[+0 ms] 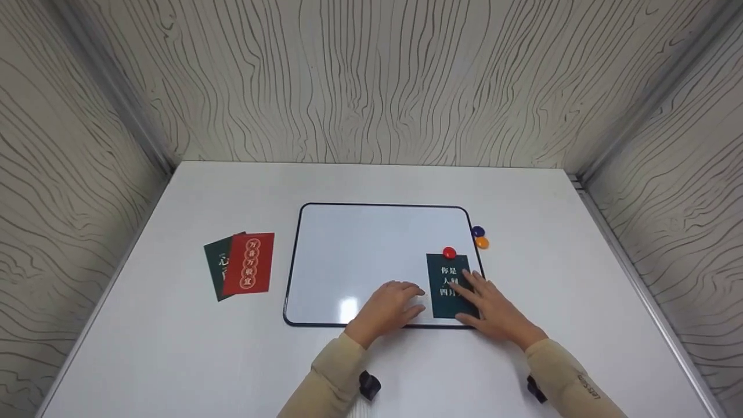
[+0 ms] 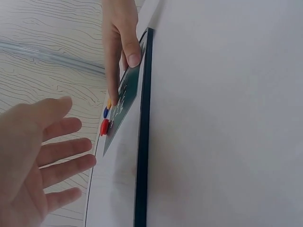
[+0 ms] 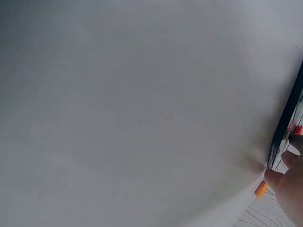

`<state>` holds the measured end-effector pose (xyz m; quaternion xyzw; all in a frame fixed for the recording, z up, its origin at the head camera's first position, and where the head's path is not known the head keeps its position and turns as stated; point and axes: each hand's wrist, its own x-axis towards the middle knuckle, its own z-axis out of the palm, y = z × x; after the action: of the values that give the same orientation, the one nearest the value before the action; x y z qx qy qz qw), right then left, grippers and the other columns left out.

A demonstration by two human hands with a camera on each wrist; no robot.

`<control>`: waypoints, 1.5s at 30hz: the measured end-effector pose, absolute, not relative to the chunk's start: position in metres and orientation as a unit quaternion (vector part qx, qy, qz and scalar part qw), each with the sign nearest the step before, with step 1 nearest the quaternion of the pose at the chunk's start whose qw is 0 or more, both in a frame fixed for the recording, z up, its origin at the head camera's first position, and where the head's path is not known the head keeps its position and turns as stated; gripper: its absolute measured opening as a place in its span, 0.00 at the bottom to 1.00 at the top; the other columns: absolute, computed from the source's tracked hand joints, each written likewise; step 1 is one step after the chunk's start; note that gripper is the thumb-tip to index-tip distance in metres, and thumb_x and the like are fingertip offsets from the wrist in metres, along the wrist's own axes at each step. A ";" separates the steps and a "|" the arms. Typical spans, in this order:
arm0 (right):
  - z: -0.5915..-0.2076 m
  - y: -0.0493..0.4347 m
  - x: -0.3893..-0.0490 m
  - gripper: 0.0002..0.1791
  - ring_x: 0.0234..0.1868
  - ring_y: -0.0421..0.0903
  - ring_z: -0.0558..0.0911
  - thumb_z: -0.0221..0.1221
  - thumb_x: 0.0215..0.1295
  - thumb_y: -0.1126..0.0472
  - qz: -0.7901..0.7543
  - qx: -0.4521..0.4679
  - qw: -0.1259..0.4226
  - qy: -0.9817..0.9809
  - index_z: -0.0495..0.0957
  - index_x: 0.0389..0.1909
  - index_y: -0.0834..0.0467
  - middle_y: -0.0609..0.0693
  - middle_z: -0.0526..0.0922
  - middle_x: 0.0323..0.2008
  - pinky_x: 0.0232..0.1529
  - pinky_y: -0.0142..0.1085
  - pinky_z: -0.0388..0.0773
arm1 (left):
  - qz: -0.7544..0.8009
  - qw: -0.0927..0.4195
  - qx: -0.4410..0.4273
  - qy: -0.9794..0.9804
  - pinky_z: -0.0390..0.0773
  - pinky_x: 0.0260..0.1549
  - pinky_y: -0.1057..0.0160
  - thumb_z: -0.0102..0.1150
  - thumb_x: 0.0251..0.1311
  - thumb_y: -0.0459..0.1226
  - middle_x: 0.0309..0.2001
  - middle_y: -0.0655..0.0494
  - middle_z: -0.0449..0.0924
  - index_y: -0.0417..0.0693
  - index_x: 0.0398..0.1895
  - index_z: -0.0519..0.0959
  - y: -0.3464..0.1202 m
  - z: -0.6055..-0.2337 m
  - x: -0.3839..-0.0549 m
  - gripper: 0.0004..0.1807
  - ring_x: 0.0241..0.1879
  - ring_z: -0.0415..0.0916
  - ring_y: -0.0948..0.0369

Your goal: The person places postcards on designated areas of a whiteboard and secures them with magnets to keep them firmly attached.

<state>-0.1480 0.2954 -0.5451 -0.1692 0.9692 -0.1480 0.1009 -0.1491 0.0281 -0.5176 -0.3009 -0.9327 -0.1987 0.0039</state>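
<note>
While touching the seemingly placed green card (image 1: 442, 303) by the near right corner of the whiteboard (image 1: 354, 255) with spread right hand (image 1: 492, 307), holding nothing in spread left hand (image 1: 388, 310), apparently leaves two overlapping cards (image 1: 264, 264) toward the left edge of the bench (image 1: 174, 348).

The head view looks from above the near side, forward and down, at the whole board (image 1: 360, 261) and far wall (image 1: 348, 87). Both wrist views sit low and close (each rolled sideways), sharing the red magnet (image 2: 104, 127); the right faces mostly table (image 3: 132, 118).
</note>
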 end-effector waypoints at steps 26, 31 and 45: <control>-0.549 0.298 -0.148 0.37 0.76 0.64 0.53 0.56 0.61 0.34 -0.160 -0.159 0.102 0.969 0.60 0.71 0.35 0.53 0.51 0.77 0.69 0.66 0.58 | -0.241 -0.003 -0.232 -0.942 0.76 0.62 0.58 0.54 0.67 0.49 0.57 0.58 0.82 0.55 0.55 0.78 -0.005 -0.517 -0.158 0.17 0.59 0.78 0.58; -0.548 0.297 -0.150 0.36 0.76 0.64 0.53 0.56 0.61 0.34 -0.163 -0.160 0.106 0.968 0.60 0.71 0.35 0.53 0.51 0.78 0.68 0.66 0.58 | -0.252 -0.006 -0.219 -0.943 0.76 0.62 0.57 0.54 0.67 0.49 0.57 0.56 0.82 0.54 0.55 0.78 -0.013 -0.517 -0.162 0.18 0.59 0.77 0.57; -0.546 0.297 -0.150 0.37 0.76 0.65 0.53 0.56 0.61 0.34 -0.179 -0.174 0.098 0.963 0.63 0.70 0.41 0.56 0.53 0.77 0.69 0.67 0.57 | -0.282 0.013 -0.203 -0.938 0.77 0.59 0.55 0.54 0.67 0.47 0.55 0.52 0.83 0.49 0.53 0.79 -0.033 -0.516 -0.168 0.17 0.58 0.79 0.54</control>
<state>-0.1501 0.2966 -0.5456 -0.1736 0.9635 -0.1789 0.0979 -0.1679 -0.0328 -0.5159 -0.2029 -0.9375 -0.2823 0.0131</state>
